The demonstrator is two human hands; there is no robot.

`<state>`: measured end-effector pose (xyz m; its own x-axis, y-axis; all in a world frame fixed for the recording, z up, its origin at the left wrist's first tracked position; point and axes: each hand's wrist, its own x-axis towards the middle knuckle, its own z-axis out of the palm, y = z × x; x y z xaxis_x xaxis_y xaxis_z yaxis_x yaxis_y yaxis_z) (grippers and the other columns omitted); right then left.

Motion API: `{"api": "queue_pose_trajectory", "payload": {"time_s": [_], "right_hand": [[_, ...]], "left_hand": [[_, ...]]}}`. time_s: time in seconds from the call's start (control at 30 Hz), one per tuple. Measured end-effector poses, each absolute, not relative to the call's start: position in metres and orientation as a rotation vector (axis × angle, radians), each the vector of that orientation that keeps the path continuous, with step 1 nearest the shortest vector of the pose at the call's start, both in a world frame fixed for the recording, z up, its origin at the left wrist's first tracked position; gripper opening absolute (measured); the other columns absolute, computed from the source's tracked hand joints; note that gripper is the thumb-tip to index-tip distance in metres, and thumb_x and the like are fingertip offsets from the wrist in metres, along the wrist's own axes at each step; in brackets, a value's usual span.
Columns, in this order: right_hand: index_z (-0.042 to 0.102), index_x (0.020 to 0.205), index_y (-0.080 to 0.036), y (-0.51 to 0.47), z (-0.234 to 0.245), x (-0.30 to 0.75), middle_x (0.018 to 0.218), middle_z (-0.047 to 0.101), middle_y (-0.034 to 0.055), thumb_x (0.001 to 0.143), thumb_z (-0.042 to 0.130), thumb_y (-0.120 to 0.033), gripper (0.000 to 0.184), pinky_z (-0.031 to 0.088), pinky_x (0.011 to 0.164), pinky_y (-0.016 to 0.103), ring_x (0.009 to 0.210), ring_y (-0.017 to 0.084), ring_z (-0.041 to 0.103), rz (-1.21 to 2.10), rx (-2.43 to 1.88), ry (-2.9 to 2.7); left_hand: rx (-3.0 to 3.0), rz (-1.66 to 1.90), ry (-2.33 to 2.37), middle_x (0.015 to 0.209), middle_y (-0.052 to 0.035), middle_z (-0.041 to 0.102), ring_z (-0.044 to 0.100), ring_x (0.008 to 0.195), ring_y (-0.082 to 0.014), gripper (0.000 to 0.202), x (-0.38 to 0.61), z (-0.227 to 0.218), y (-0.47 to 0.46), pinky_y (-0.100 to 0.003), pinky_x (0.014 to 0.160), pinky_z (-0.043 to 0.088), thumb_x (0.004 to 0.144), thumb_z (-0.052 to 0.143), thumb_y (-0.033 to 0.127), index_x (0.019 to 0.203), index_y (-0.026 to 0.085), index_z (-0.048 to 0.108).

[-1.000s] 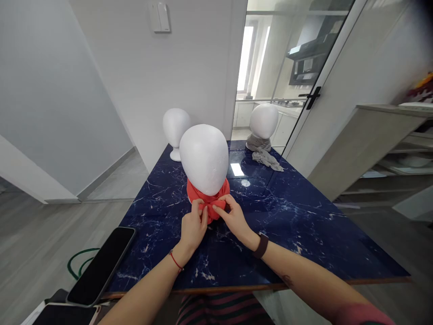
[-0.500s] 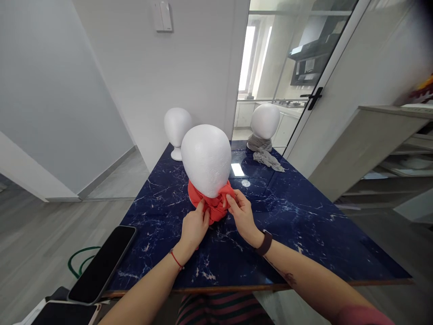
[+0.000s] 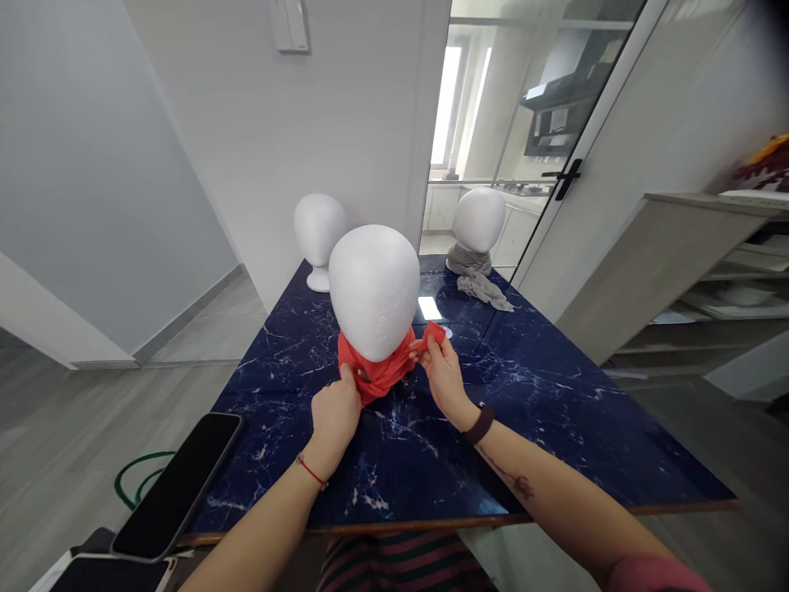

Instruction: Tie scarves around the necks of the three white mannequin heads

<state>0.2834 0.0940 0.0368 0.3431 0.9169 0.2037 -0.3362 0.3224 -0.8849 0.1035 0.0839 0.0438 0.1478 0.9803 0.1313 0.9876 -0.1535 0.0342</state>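
A white foam mannequin head [image 3: 374, 288] stands on the dark blue marble table [image 3: 555, 427] right in front of me. A red scarf [image 3: 380, 370] is wrapped round its neck. My left hand [image 3: 334, 413] is closed on the scarf's front left fold, fingers pinched. At the right side of the neck, my right hand [image 3: 441, 374] pinches a loose scarf end and holds it out to the right. A dark watch band sits on my right wrist, a red string on my left.
Two more white foam heads stand at the table's far end: a bare one [image 3: 319, 234] at left and one [image 3: 479, 222] with a grey scarf [image 3: 477, 279] at right. A black phone [image 3: 176, 485] lies at the table's near left corner. A shelf unit [image 3: 708, 271] stands to the right.
My hands have moved apart from the front knot. The right hand has drawn a scarf end out to the right; the left hand has slid to the scarf's left side.
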Motion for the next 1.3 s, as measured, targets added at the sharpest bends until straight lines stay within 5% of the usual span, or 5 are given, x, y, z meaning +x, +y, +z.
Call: {"api": "queue_pose_trajectory", "payload": {"time_s": [0.7, 0.93, 1.17, 1.3], "right_hand": [[0.049, 0.085, -0.022, 0.099, 0.056, 0.305, 0.077, 0.063, 0.0008, 0.082, 0.054, -0.049, 0.029, 0.047, 0.064, 0.028, 0.064, 0.012, 0.059, 0.683, -0.869, -0.719], [0.057, 0.084, -0.023, 0.054, 0.046, 0.284, 0.075, 0.065, 0.0050, 0.089, 0.043, -0.043, 0.025, 0.047, 0.065, 0.033, 0.063, 0.016, 0.058, 0.300, -0.937, -1.455], [0.064, 0.087, -0.027, 0.028, 0.047, 0.244, 0.069, 0.065, 0.0014, 0.086, 0.046, -0.028, 0.018, 0.047, 0.059, 0.025, 0.059, 0.013, 0.059, 0.429, -0.536, -2.293], [0.059, 0.108, -0.023, 0.030, 0.051, 0.256, 0.094, 0.067, 0.0073, 0.084, 0.048, -0.041, 0.032, 0.049, 0.070, 0.029, 0.081, 0.018, 0.063, 0.441, -0.514, -2.259]], "left_hand": [[-2.315, -0.059, -2.079, 0.081, -0.0154, 0.068, 0.068, 0.074, -0.0278, 0.025, 0.088, 0.044, 0.093, -0.033, 0.061, 0.048, 0.086, 0.030, 0.010, 0.102, 0.011, 0.049], [-2.509, -0.261, -2.180, 0.087, -0.0127, 0.069, 0.068, 0.081, -0.0265, 0.022, 0.091, 0.046, 0.093, -0.030, 0.064, 0.045, 0.086, 0.038, 0.022, 0.103, 0.015, 0.049], [-2.531, -0.382, -2.245, 0.090, -0.0090, 0.070, 0.067, 0.085, -0.0245, 0.026, 0.090, 0.047, 0.093, -0.028, 0.064, 0.042, 0.086, 0.044, 0.038, 0.100, 0.020, 0.056], [-2.546, -0.400, -2.217, 0.089, -0.0083, 0.070, 0.066, 0.081, -0.0217, 0.022, 0.088, 0.047, 0.092, -0.026, 0.061, 0.039, 0.086, 0.042, 0.033, 0.093, 0.020, 0.058]]}}
